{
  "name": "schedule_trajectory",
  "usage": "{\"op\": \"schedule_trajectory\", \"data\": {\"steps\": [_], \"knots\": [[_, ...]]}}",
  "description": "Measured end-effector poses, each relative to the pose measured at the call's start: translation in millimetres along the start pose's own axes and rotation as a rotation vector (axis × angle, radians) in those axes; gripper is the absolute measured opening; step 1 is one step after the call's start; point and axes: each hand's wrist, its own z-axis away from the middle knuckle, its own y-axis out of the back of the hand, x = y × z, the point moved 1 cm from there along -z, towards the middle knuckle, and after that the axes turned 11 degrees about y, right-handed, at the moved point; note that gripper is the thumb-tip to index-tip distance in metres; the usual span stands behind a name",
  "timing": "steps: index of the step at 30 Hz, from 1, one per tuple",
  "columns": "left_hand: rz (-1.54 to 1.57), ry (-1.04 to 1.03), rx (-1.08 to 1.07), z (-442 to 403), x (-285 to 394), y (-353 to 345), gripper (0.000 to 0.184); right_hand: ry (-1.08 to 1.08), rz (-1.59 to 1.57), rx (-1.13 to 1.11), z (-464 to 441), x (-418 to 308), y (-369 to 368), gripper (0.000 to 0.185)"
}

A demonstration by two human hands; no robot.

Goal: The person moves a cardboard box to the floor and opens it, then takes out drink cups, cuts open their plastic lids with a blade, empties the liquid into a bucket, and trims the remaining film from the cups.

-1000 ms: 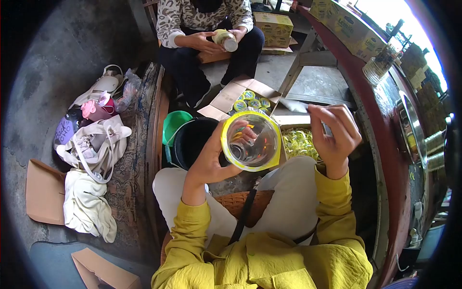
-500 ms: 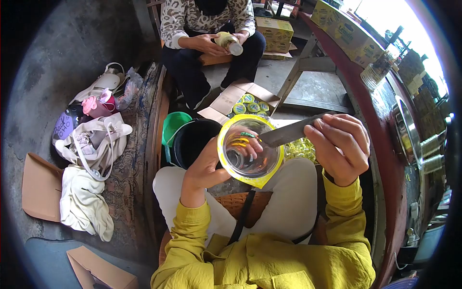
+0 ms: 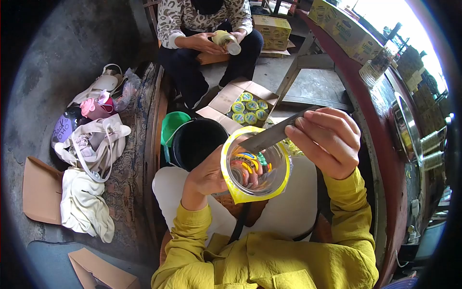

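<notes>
My left hand (image 3: 207,174) is wrapped around a clear plastic cup (image 3: 262,185) tilted with its mouth toward me. Yellow film edges the rim, with a loose flap at the lower left, and coloured print shows through the wall. In my right hand (image 3: 329,142), thumb and fingers pinch a flat grey knife blade (image 3: 276,132). That blade crosses the upper rim, its end over the cup's mouth; I cannot tell whether it touches the film. No knife handle is visible.
Ahead, an open carton (image 3: 221,107) contains several sealed cups (image 3: 250,118). A black bucket (image 3: 199,144) stands left of my knees, beside a green container (image 3: 174,124). Opposite sits a person (image 3: 207,45) holding a cup. Bags (image 3: 98,139) lie left; a red-edged table (image 3: 353,82) runs along the right.
The cup has moved slightly down and right and turned, bringing its film flap to the lower left. My right hand and the blade have shifted left, across the upper rim.
</notes>
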Motion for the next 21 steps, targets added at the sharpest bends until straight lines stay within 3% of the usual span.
{"op": "schedule_trajectory", "data": {"steps": [11,14,16,18,21], "knots": [[0.076,0.114,0.015,-0.2,6.6,-2.7,0.075,0.038,-0.001,0.046,0.3,2.7,-6.5,0.024],[0.039,0.021,-0.024,-3.4,4.5,1.3,0.072,0.018,-0.009,0.064,1.1,3.5,-6.2,0.023],[0.029,-0.067,0.091,-5.1,6.7,-7.5,0.073,0.002,0.008,0.102,5.8,7.0,-6.5,0.023],[-0.338,-0.134,0.310,-7.1,11.9,-5.0,0.076,-0.209,-0.065,0.196,10.9,8.6,-4.2,0.020],[-0.498,-0.172,0.362,-8.1,14.2,-1.6,0.077,-0.626,-0.224,0.416,19.5,-8.6,-11.9,0.020]]}}
